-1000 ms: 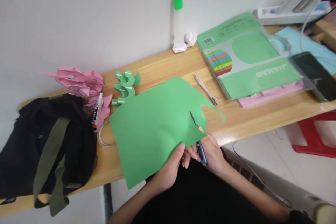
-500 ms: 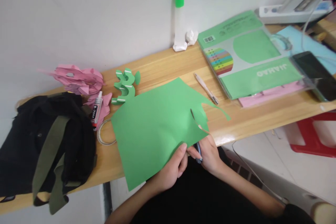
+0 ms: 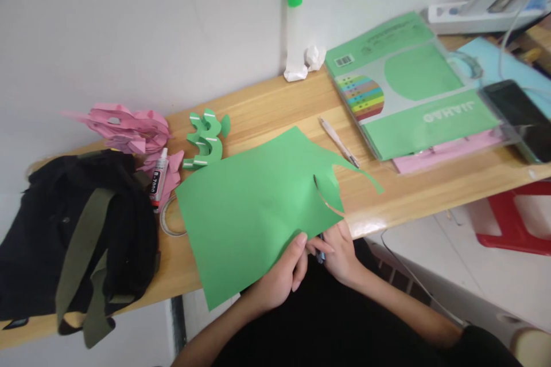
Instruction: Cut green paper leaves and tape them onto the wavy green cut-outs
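Green paper dominates the workspace as a person in a dark top holds a large green sheet (image 3: 253,212) over a wooden table (image 3: 258,104), its nearest corner reaching past the table's front edge. The left hand (image 3: 279,278) pinches the sheet's near edge, thumb flat on top and fingers tucked below. Just beside it, partly beneath the sheet's near right corner, the right hand (image 3: 341,251) curls around a blue-handled tool (image 3: 320,255), most of which is hidden.

One curved slit runs inward from the sheet's right edge, its sides slightly parted; above the slit, a narrow paper tail trails outward over the wood. Beyond the sheet's far right edge lies a pen (image 3: 338,141), its lower end close to the tail, and wood grain shows between pen and sheet. Farther right of the sheet, well apart, rests a green paper pack (image 3: 415,89), with a phone (image 3: 519,117) by its near right corner.

Green paper curls (image 3: 202,140) sit close against the sheet's far left edge. A tape roll (image 3: 165,223) crowds its left corner, leaving little room there; beyond the roll come a glue tube (image 3: 159,180), pink paper pieces (image 3: 129,126) and a black bag (image 3: 124,241).
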